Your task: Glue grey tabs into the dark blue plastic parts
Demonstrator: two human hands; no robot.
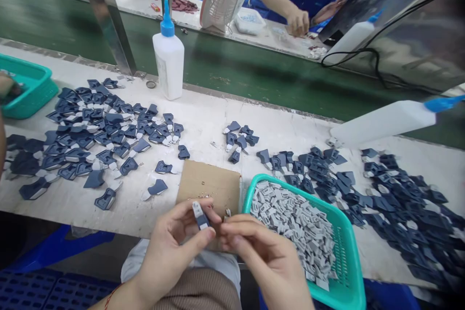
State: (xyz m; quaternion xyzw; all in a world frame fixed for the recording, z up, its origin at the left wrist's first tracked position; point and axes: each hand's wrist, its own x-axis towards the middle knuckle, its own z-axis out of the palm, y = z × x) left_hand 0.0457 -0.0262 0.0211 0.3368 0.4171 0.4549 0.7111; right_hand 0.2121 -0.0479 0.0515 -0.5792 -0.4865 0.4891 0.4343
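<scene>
The left grip (169, 247) was closed on a navy-and-grey piece (200, 215), the thumb hiding part of its lower end. The right grip (263, 247), just beside it, had its fingertips drawn together; whether they pinched anything could not be told. Both hid the cardboard's (212, 179) near edge. To the right stood a green basket (343, 244) of grey parts (290, 223). Navy pieces (105, 198) lay on the counter (203, 121), the rightmost dim; at the left edge a second basket (36, 99) was cut off.
</scene>
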